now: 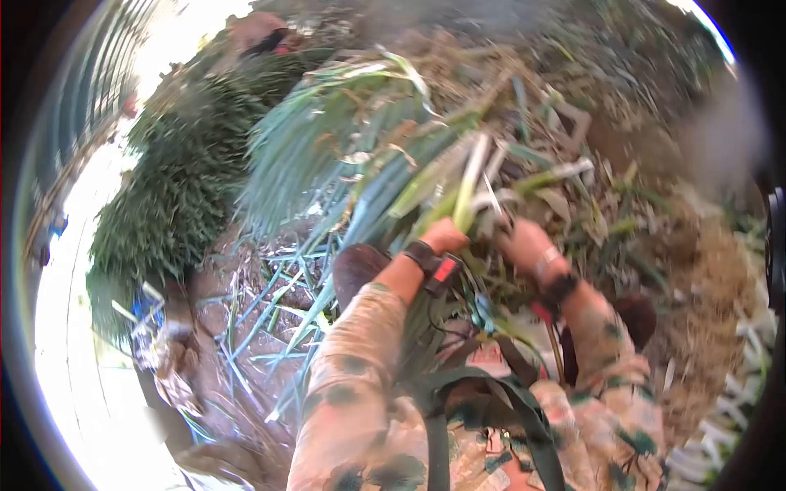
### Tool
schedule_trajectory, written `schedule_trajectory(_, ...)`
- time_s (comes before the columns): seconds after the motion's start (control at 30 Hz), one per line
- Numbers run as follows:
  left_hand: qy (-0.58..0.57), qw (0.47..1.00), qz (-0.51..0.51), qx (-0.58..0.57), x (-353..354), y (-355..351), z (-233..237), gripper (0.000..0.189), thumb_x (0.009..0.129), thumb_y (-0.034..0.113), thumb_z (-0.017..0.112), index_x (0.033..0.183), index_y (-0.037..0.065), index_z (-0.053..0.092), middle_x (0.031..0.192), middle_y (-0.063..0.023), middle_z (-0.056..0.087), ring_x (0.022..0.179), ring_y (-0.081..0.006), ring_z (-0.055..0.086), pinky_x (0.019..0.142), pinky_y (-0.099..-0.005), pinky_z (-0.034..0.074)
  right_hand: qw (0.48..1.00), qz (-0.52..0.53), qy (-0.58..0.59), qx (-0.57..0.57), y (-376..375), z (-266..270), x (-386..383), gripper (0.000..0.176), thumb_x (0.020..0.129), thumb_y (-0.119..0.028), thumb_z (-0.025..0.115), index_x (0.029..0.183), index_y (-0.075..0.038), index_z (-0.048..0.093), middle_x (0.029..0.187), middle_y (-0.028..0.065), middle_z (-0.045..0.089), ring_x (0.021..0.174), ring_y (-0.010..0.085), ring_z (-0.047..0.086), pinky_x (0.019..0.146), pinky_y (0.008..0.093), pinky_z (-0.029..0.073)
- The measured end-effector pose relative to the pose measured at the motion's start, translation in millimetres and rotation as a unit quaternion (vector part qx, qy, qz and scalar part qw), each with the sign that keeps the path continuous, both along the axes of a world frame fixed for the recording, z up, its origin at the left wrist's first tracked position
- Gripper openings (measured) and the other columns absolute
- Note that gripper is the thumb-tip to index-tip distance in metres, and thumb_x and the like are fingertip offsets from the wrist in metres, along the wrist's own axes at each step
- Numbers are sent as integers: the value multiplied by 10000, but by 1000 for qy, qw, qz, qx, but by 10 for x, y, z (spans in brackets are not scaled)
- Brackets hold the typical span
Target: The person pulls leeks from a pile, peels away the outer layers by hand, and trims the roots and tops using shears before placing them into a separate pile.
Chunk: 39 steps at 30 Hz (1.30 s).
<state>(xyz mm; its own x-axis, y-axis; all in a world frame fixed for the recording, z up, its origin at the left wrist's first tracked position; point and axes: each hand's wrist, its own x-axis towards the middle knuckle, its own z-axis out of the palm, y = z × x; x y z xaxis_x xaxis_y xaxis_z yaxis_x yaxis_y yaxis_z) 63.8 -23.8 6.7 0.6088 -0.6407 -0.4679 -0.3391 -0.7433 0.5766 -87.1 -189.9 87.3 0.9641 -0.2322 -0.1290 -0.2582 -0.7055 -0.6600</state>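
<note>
In the head view my left hand [444, 236] is closed around a green onion stalk [469, 184], whose pale end points up and away from me. Just to its right, my right hand [526, 247] is closed on a knife, and the thin blade [492, 193] rises beside the stalk. Both hands are a little blurred. Beyond them lies a heap of long green onions [327, 155], blue-green leaves to the left. Loose peeled leaves and stalks [557, 176] surround the hands on the right.
A tall pile of green onion leaves [184, 172] stands at left, with another person [260, 37] behind it. Cut leaf pieces [278, 295] litter the ground. White stalks [720, 417] lie in a row at lower right. A ribbed wall [90, 90] curves at upper left.
</note>
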Motion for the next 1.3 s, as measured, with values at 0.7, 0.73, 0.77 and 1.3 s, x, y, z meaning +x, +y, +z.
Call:
schedule_trajectory(0.7,18,990,39,-131,-713,1036,1426,464,746,166,618,1163,-7,510,954,-179,648,845,-262,646,736,-365,506,891,145,-321,-285,323,640,-11,644,761,-258,690,1315,-22,462,1305,198,468,1228,361,433,1046,460,331)
schedule_trajectory(0.73,26,995,23,-93,-818,1074,1525,462,756,158,605,1172,-9,495,1000,-203,635,918,-300,635,787,-388,498,884,197,-311,-288,414,795,-29,603,761,-256,688,1285,-31,490,1283,185,490,1220,343,446,1037,452,340)
schedule_trajectory(0.77,45,994,-2,-95,-919,1151,1619,465,758,161,607,1177,-7,494,995,-218,624,974,-341,612,834,-412,481,875,248,-299,-289,498,922,-41,563,761,-254,685,1254,-41,517,1260,173,511,1213,324,459,1029,443,348)
schedule_trajectory(1.3,197,963,-54,-177,-1509,2293,1650,528,842,226,622,1294,23,442,1078,-145,599,989,-218,560,852,-351,439,879,264,-307,-253,-172,824,347,167,778,-89,613,944,-79,619,763,109,639,681,325,629,618,405,510)
